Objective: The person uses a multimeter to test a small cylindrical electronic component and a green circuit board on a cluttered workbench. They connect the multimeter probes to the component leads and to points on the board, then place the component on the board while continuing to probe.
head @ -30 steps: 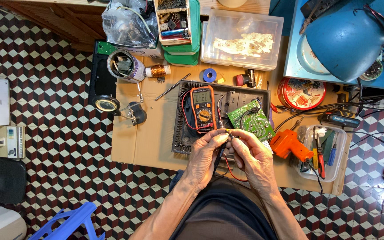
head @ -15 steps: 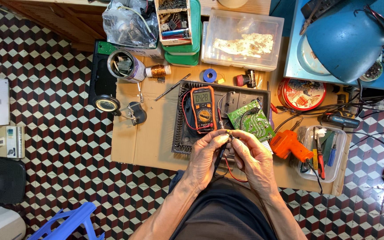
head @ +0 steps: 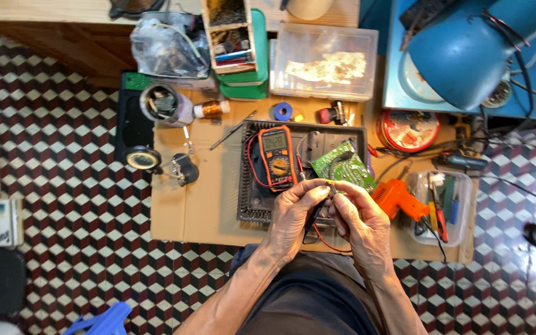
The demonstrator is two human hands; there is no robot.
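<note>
My left hand (head: 293,217) and my right hand (head: 361,220) meet over the front edge of a dark tray (head: 248,205). Between the fingertips they pinch a small part and the black and red probe leads (head: 317,214); the part itself is too small to make out. An orange multimeter (head: 278,157) lies in the tray just beyond my left hand. A green circuit board (head: 342,166) sits tilted beyond my right hand.
A cardboard sheet (head: 200,186) covers the low table. On it lie an orange tool (head: 398,197), a clear tub of hand tools (head: 445,205), a magnifier stand (head: 144,159), a copper wire spool (head: 211,109) and a red round tin (head: 409,129). A blue lamp (head: 466,49) hangs at upper right.
</note>
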